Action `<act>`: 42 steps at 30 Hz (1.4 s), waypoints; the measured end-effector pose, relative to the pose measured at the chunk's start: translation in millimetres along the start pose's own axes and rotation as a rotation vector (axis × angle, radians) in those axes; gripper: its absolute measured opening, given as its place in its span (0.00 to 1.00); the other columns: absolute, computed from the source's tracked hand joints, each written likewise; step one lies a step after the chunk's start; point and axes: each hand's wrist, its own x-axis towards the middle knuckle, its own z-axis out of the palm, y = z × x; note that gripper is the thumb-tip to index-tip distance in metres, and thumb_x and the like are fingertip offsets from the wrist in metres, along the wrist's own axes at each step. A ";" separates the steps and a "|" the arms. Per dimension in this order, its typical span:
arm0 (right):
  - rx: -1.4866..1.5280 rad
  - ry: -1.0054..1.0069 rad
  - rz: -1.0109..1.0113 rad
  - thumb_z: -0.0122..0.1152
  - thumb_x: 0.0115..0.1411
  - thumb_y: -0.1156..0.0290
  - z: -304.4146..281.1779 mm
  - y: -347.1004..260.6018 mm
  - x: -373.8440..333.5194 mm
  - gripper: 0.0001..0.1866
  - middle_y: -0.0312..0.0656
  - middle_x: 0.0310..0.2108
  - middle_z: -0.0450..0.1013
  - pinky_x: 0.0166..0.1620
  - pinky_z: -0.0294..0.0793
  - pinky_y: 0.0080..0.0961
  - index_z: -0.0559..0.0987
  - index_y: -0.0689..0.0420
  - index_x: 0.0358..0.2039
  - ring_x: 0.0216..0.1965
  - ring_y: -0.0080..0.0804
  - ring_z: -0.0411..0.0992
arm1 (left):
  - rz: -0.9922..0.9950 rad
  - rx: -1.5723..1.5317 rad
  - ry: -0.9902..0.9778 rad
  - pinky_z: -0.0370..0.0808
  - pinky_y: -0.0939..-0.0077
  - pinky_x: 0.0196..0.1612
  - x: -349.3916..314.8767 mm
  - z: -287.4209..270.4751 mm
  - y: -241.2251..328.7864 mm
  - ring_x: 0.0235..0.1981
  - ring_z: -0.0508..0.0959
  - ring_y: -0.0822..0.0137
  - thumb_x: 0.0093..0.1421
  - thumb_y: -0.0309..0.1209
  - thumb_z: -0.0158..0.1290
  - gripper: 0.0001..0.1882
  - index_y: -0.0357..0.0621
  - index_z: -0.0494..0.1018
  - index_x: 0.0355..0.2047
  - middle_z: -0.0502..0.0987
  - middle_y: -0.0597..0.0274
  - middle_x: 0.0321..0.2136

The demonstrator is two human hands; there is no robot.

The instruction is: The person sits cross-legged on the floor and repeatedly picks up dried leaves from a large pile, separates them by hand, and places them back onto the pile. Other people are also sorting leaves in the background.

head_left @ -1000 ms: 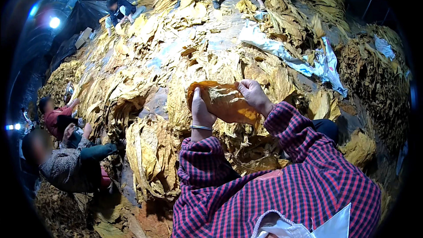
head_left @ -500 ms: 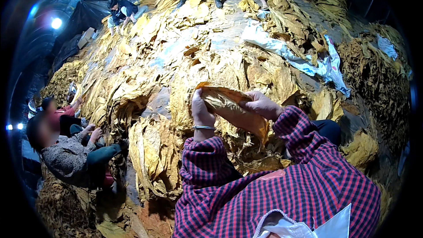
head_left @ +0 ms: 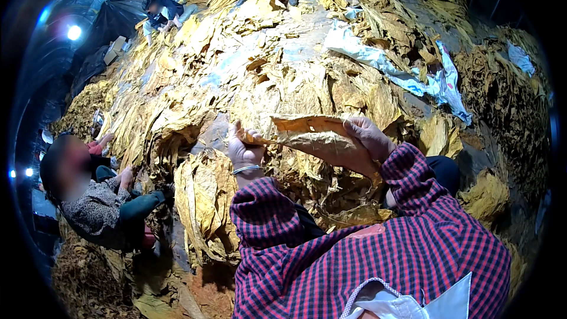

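Note:
A dried tobacco leaf, yellow-brown with a few small holes, is stretched level in front of me. My left hand, with a pale band at its wrist, is closed on the narrow, twisted end of the leaf. Gripping the broad end is my right hand, its thumb on top. Part of the leaf hangs down below the right hand. Just left of my left sleeve lies a thick bundle of yellow leaves. Loose leaves lie under my hands.
Heaped dried leaves spread ahead over grey sheeting. A white and blue plastic sack lies at the far right, darker leaves beyond it. A person in a patterned top sits at my left; several others work among the leaves further off.
My hands have moved apart, the left one to the left and down, the right one slightly right. The leaf is now pulled out longer between them.

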 end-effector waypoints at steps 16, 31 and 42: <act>0.455 0.143 0.028 0.53 0.58 0.64 2.5 6.4 37.0 0.12 0.34 0.33 0.71 0.40 0.67 0.19 0.73 0.60 0.37 0.36 0.19 0.67 | -0.074 0.750 -0.294 0.73 0.79 0.36 -25.4 30.8 -129.9 0.34 0.75 0.73 0.56 0.26 0.51 0.13 0.43 0.69 0.43 0.75 0.65 0.35; -0.670 0.482 -0.586 0.47 0.60 0.67 4.9 -3.9 14.2 0.13 0.46 0.36 0.68 0.40 0.70 0.27 0.68 0.61 0.43 0.37 0.32 0.68 | -0.069 0.520 -0.186 0.75 0.68 0.39 -10.8 29.8 -123.6 0.37 0.75 0.64 0.64 0.35 0.36 0.12 0.46 0.60 0.45 0.71 0.61 0.38; 0.064 -0.139 -0.095 0.50 0.59 0.70 28.4 -7.0 5.7 0.21 0.34 0.44 0.67 0.44 0.67 0.18 0.63 0.59 0.53 0.40 0.18 0.66 | 0.430 0.988 -0.260 0.71 0.83 0.31 -3.8 33.0 -136.8 0.30 0.74 0.75 0.59 0.33 0.49 0.12 0.43 0.67 0.41 0.74 0.65 0.33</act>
